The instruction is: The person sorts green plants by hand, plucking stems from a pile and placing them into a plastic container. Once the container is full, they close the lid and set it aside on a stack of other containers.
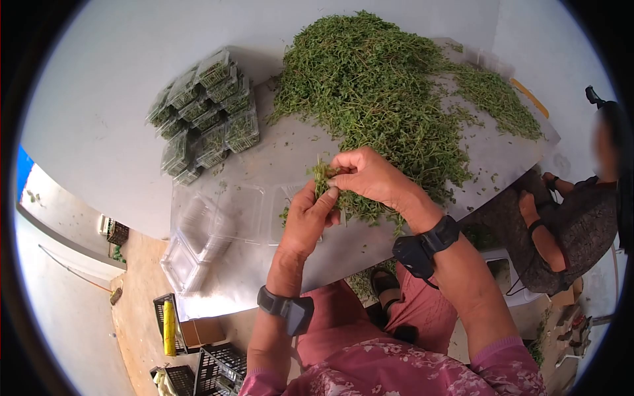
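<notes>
My left hand is closed around a small bunch of green herb sprigs, held above the table's front half. My right hand pinches the same bunch from the other side, its thumb and fingertips on the stems. Just below and left of the hands lies an open clear plastic box, partly covered by my left hand. A large heap of leafy green sprigs rises behind my hands and spreads to the right.
Filled clear boxes are stacked at the back left. Nested clear boxes stand at the table's left front. A smaller herb pile lies at the right. Another person sits beside the right edge. Black crates are on the floor.
</notes>
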`<state>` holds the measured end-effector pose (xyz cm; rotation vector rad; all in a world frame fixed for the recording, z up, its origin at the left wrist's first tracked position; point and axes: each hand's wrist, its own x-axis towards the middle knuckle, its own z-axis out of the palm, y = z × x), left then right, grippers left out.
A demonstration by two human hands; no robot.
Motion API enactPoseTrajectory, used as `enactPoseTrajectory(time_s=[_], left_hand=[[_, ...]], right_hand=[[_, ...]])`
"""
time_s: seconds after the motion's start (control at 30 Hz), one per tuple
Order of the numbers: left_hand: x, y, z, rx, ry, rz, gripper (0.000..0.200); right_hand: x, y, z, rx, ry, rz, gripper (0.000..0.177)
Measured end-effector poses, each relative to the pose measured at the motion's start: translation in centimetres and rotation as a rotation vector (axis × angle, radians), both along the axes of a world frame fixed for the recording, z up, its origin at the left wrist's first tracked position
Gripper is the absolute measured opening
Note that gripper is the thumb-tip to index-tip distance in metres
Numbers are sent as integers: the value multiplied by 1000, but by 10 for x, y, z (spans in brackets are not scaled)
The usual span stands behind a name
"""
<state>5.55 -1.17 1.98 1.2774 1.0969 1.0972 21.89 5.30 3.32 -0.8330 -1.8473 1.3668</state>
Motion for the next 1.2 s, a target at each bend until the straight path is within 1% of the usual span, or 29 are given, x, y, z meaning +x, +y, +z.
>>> enactPoseTrajectory(time_s=[0.07,0.17,0.27,0.37,0.4,0.5,0.6,0.67,0.73,0.83,0.93,1.03,1.13,1.2], left_hand=[[-2,-2,4,-31,-20,5,22],[-14,1,-1,-76,-64,31,19],[-31,0,3,-54,-70,115,19],[-50,-4,15,-65,43,293,20],[-57,-3,14,-65,67,312,20],[-72,-2,10,-119,242,263,20],[-71,0,-2,-117,426,211,27],[-62,-5,0,-76,600,172,37],[-57,-7,4,-63,738,112,52],[-50,-16,17,11,698,182,44],[-59,-13,17,121,687,273,35],[-65,-3,4,250,721,187,24],[-49,-1,1,207,759,115,22],[-47,7,-13,322,890,87,21]], right_hand=[[1,-1,1,61,-60,1,22],[1,-3,4,100,-81,20,25],[-2,-10,7,-37,42,16,27],[-1,-7,7,-30,-4,8,28],[0,-7,8,-30,-18,12,28],[1,-7,10,-36,-48,20,27],[1,-7,7,-37,-43,22,27],[1,-3,1,-14,-17,18,30],[3,-5,6,-43,-45,10,25],[5,-6,9,-47,-63,-5,23],[8,-6,11,-36,-60,-23,23],[10,-2,8,12,-77,-44,23],[12,0,6,39,-109,-63,22],[13,1,6,66,-132,-78,21]])
